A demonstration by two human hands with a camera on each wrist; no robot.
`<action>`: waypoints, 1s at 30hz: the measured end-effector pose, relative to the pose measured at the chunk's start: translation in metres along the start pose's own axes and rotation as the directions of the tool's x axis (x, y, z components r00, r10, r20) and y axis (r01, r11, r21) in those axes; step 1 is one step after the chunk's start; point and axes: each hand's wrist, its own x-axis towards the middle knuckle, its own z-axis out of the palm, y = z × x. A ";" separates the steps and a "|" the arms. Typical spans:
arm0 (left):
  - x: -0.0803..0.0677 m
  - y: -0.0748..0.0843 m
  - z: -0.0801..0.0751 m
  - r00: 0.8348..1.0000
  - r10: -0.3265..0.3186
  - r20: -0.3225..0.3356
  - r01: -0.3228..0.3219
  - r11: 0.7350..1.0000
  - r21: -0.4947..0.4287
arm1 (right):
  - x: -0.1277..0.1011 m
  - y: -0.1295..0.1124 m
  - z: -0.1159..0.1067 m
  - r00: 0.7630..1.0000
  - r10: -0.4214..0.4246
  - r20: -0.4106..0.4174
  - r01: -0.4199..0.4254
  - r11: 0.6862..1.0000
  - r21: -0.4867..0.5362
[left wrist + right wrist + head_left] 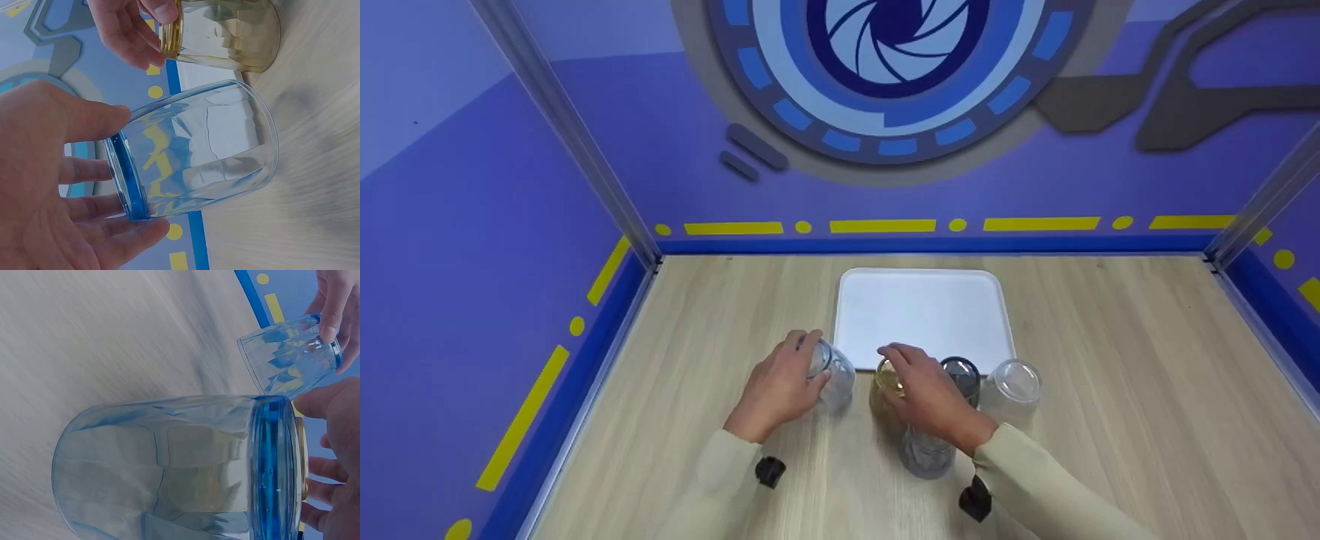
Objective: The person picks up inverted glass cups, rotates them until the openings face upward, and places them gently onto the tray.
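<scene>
My left hand (781,386) grips a clear, blue-tinted drinking glass (197,152) round its thick base, which is uppermost; the mouth faces the table. In the head view this glass leans beside the tray's near left corner; I cannot tell whether it touches the table. The fingers and thumb of my right hand (926,394) hold the base of an upside-down amber glass (225,34). A clear glass (152,467) stands in front of the right hand, covering much of the amber one in the right wrist view.
A white tray (922,315) lies behind the glasses. To the right of the right hand stand a dark grey glass (966,375) and another clear glass (1017,384), near the tray's front edge. Blue panels (585,150) wall the wooden table (720,300) at the back and sides.
</scene>
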 end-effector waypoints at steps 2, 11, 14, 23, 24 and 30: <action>0.000 0.000 -0.001 1.000 -0.004 -0.003 0.004 1.000 -0.007 | 0.000 0.000 0.000 1.000 -0.012 -0.009 0.012 1.000 -0.007; 0.002 0.000 -0.005 1.000 -0.017 -0.024 0.015 0.999 -0.049 | 0.001 0.001 0.001 0.999 -0.035 -0.017 0.035 0.999 -0.001; 0.002 0.000 -0.006 1.000 -0.024 -0.016 0.023 0.998 -0.055 | 0.001 0.000 0.001 1.000 -0.016 -0.002 0.016 1.000 0.005; 0.001 -0.001 -0.007 0.999 -0.032 -0.019 0.030 0.995 -0.096 | 0.000 -0.004 -0.001 1.000 0.013 0.013 -0.013 0.999 0.045; 0.001 -0.001 -0.007 0.999 -0.032 -0.020 0.030 0.995 -0.100 | 0.000 -0.004 -0.001 1.000 0.018 0.015 -0.019 0.999 0.047; 0.001 -0.002 -0.007 0.999 -0.032 -0.025 0.029 0.994 -0.110 | -0.001 -0.005 -0.002 1.000 0.012 -0.002 -0.011 0.999 0.038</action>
